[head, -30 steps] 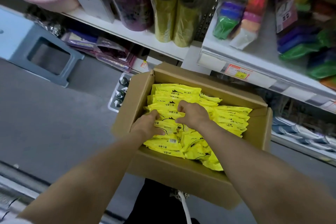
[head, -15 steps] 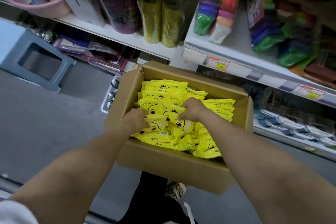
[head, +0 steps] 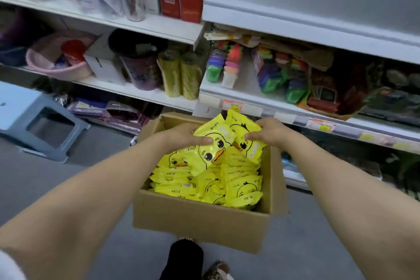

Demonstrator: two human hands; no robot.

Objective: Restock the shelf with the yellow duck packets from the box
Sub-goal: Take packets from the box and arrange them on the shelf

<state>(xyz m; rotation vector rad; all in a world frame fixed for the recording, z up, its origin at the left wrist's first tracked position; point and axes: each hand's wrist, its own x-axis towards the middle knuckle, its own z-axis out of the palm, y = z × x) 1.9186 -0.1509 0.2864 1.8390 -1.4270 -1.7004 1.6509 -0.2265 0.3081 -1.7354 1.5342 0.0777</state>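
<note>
Packets (head: pixel 218 151) had risen from the box (head: pixel 200 218), gripped between left hand (head: pixel 179 135) and right hand (head: pixel 270 130); shelving looked next.

both hands gripping duck packets (head: pixel 216 143), above box (head: pixel 200 218)

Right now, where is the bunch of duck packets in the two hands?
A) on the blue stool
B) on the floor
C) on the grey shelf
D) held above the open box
D: the left hand and right hand grip the duck packets just above the box, with more packets lying inside it.
</note>
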